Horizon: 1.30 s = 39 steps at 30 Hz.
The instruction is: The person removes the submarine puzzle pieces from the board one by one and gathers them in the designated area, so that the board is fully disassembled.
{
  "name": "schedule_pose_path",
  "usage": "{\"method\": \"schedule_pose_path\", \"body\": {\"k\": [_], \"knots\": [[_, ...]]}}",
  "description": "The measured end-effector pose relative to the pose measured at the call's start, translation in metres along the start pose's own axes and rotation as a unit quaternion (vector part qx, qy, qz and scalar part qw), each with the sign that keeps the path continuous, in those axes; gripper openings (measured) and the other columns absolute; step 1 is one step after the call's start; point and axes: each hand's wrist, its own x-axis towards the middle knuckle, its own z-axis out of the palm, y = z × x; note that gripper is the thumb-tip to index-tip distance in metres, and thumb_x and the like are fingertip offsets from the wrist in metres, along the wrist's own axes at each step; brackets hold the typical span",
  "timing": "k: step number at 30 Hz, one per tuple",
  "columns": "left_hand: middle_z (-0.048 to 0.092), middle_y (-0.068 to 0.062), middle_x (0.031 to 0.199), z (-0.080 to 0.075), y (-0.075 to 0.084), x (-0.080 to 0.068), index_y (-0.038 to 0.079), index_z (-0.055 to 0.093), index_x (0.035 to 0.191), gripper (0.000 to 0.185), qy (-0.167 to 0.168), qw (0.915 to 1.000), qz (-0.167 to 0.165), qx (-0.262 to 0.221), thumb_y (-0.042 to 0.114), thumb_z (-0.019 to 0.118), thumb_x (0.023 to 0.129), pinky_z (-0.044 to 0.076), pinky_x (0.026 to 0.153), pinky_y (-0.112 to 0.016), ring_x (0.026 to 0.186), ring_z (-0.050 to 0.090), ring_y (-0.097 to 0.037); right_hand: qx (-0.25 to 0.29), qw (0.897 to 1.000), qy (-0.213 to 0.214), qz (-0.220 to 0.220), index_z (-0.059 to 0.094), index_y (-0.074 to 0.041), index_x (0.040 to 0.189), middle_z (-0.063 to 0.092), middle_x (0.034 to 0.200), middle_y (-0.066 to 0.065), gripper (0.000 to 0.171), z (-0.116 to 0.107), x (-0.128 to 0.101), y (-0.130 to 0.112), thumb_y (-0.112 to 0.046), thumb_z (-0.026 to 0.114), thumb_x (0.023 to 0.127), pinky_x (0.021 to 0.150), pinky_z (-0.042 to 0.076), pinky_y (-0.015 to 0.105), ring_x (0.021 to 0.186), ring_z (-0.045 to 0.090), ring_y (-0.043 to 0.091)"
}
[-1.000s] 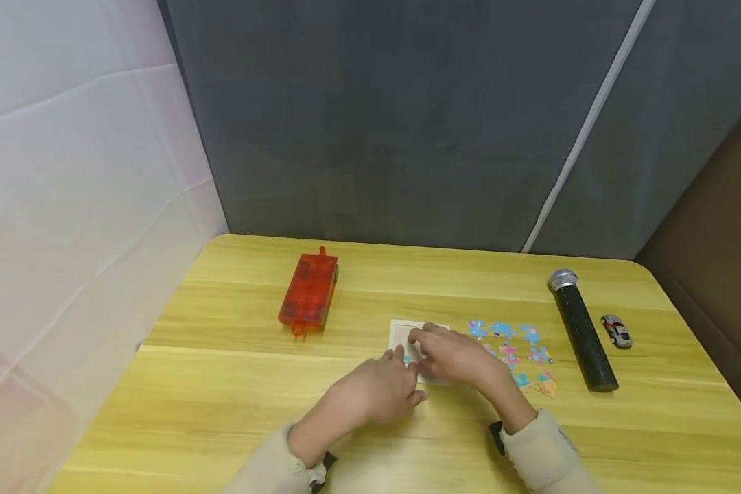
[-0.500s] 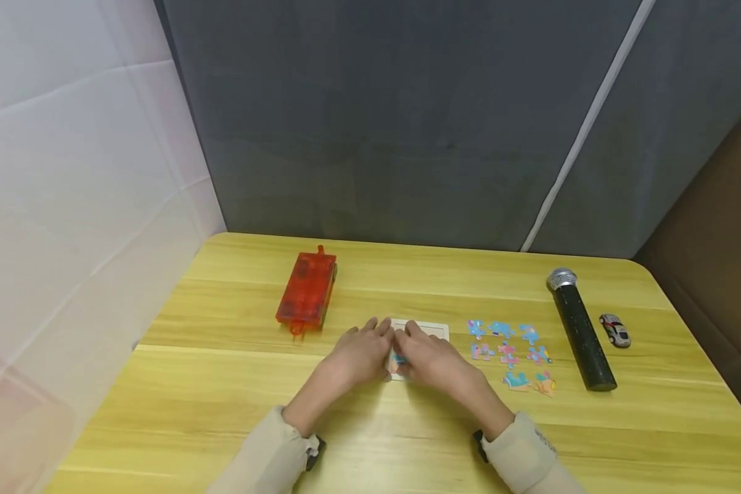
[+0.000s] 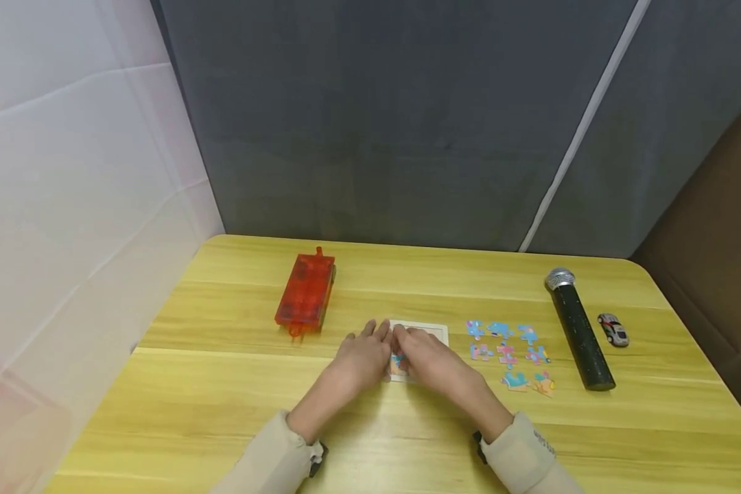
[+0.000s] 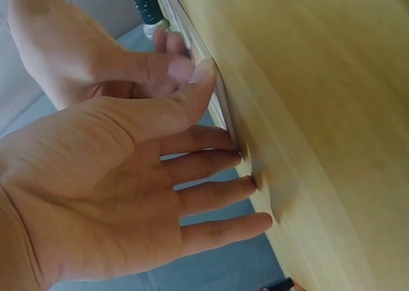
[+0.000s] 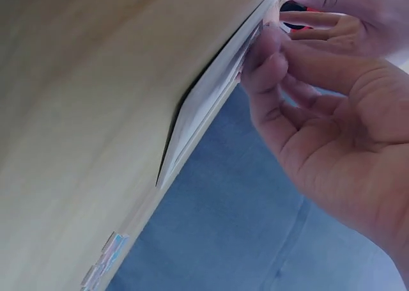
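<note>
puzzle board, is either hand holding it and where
Neither hand grips the puzzle board. The left hand lies flat at its left edge; the right hand presses fingertips on its near left part.

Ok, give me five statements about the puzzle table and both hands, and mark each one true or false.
1. Both hands meet over the white puzzle board. True.
2. The left hand lies with its fingers straight by the board's left edge. True.
3. The loose puzzle pieces lie left of the board. False: they lie to its right.
4. The black microphone stands upright. False: it lies flat on the table.
5. The toy car sits right of the microphone. True.
</note>
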Motion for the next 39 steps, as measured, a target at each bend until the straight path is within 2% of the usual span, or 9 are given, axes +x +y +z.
{"method": "schedule_pose_path", "body": {"k": [2,4,6,9,16,21,24,32,39], "knots": [[0.036,-0.008,0.179,0.000,0.000,0.000,0.007,0.046,0.167,0.074,-0.001,1.0000,0.000,0.010,0.031,0.076,0.104,0.044,0.126,-0.055,0.166,0.034,-0.032,0.043,0.999,0.014,-0.010,0.059,-0.006,0.104,0.065,0.085,0.002,0.027,-0.018,-0.003,-0.014,0.014,0.074,0.093,0.065,0.053,0.024,0.075,0.058,0.009],[0.035,-0.008,0.179,0.000,0.001,0.000,0.007,0.046,0.167,0.075,-0.003,0.9998,-0.001,0.019,0.033,0.076,0.104,0.044,0.127,-0.054,0.166,0.033,-0.031,0.100,0.995,0.004,-0.008,0.058,-0.004,0.099,0.064,0.080,0.003,0.024,-0.040,-0.007,-0.028,0.018,0.069,0.095,0.061,0.050,0.022,0.068,0.055,0.008],[0.035,-0.008,0.179,0.000,0.002,0.000,0.006,0.047,0.167,0.075,-0.004,0.9996,-0.003,0.026,0.034,0.076,0.103,0.045,0.126,-0.053,0.166,0.034,-0.031,0.154,0.988,-0.024,0.026,0.059,-0.003,0.097,0.065,0.079,0.004,0.021,-0.059,-0.011,-0.037,0.018,0.065,0.097,0.060,0.050,0.020,0.065,0.056,0.007],[0.036,-0.007,0.179,0.001,0.003,0.001,0.006,0.047,0.167,0.075,-0.005,0.9994,-0.006,0.034,0.034,0.076,0.103,0.046,0.126,-0.052,0.166,0.035,-0.030,0.207,0.973,-0.067,0.077,0.060,0.000,0.099,0.067,0.078,0.006,0.017,-0.079,-0.020,-0.030,0.016,0.061,0.101,0.058,0.052,0.020,0.061,0.059,0.008],[0.037,-0.008,0.179,-0.001,0.004,0.001,0.005,0.046,0.167,0.076,-0.005,0.9996,-0.005,0.029,0.032,0.077,0.103,0.045,0.126,-0.054,0.166,0.034,-0.030,0.226,0.953,-0.146,0.140,0.062,0.000,0.093,0.067,0.071,0.009,0.015,-0.116,-0.053,0.010,0.011,0.066,0.102,0.056,0.057,0.031,0.055,0.060,0.014],[0.036,-0.013,0.178,-0.001,0.003,0.000,0.002,0.044,0.167,0.076,-0.002,0.9999,0.002,0.014,0.030,0.076,0.104,0.045,0.126,-0.054,0.166,0.034,-0.033,0.246,0.940,-0.164,0.170,0.061,0.001,0.093,0.066,0.072,0.011,0.015,-0.124,-0.066,0.024,0.012,0.067,0.101,0.057,0.058,0.034,0.056,0.061,0.015],[0.036,-0.015,0.178,0.000,0.002,0.000,0.001,0.043,0.167,0.075,-0.002,1.0000,0.004,0.009,0.029,0.075,0.105,0.044,0.127,-0.054,0.166,0.034,-0.034,0.238,0.940,-0.161,0.186,0.060,0.001,0.094,0.066,0.074,0.011,0.015,-0.122,-0.068,0.026,0.014,0.065,0.099,0.058,0.059,0.035,0.056,0.062,0.016],[0.037,-0.015,0.177,0.000,0.001,-0.001,0.001,0.045,0.166,0.076,0.001,1.0000,0.002,0.009,0.029,0.077,0.103,0.043,0.127,-0.055,0.165,0.034,-0.034,0.166,0.943,-0.146,0.249,0.060,0.000,0.092,0.064,0.077,0.011,0.020,-0.116,-0.065,0.018,0.019,0.057,0.098,0.058,0.059,0.033,0.058,0.064,0.020],[0.038,-0.014,0.177,0.000,0.001,0.000,0.002,0.045,0.166,0.077,0.001,0.9999,0.001,0.010,0.030,0.078,0.103,0.045,0.126,-0.054,0.165,0.035,-0.033,0.123,0.953,-0.121,0.249,0.061,-0.002,0.082,0.062,0.066,0.008,0.030,-0.113,-0.067,0.012,0.019,0.050,0.101,0.054,0.056,0.031,0.053,0.061,0.019]]}}
